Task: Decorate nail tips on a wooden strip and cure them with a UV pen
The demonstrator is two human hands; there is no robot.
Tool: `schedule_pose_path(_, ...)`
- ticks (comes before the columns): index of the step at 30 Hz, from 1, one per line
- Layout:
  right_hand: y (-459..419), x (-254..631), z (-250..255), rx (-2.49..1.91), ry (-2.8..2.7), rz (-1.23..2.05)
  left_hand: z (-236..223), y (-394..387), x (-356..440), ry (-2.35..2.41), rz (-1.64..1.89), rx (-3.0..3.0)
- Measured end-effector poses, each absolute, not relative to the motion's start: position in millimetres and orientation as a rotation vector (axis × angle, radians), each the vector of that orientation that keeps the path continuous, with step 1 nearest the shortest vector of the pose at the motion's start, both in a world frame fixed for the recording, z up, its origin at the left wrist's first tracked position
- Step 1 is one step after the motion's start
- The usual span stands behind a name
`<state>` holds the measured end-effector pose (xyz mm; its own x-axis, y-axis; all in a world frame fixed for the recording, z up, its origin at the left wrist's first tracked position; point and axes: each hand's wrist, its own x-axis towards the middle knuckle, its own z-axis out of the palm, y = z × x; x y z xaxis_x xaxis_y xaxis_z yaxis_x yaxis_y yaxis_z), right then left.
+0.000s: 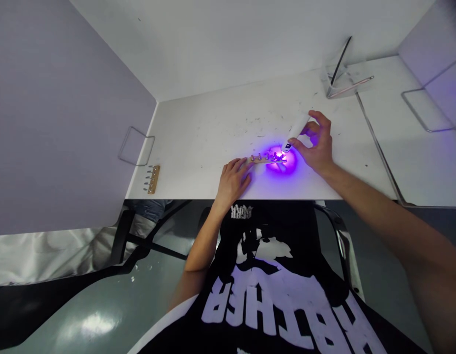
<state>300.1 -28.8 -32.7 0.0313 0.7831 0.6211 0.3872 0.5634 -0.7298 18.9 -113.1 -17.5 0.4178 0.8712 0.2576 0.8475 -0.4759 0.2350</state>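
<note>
My right hand [318, 145] is closed round a slim white UV lamp [297, 132], tilted with its lower end close over the table. Violet light falls from it onto the right end of a narrow strip with several small upright pieces on it [263, 159]. At the strip's left end, my left hand [233, 179] rests on the table and grips it with the fingertips. The small pieces at the lit end are washed out by the glare. A similar wooden strip with several nail-shaped pieces [153, 179] lies apart, far to the left near the front edge.
A clear container [329, 88] with a dark stick and a pinkish pen stands at the back right. Wire stands [134, 164] [427, 129] are at the left and right panels. A metal seam [377, 142] crosses the white table [198, 128] on the right.
</note>
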Motion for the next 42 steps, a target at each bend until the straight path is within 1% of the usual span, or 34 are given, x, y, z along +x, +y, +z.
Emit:
schedule_pose_path(29, -26.2, 301.4, -33.7, -0.929, -1.637, 0.305, -16.4, -114.2, 17.9, 1.573, 0.531, 2.604)
schedule_pose_path(42, -30.2, 301.4, -31.6, -0.969, -1.638, 0.339, -17.1, -114.0, 18.0, 1.578, 0.520, 2.586)
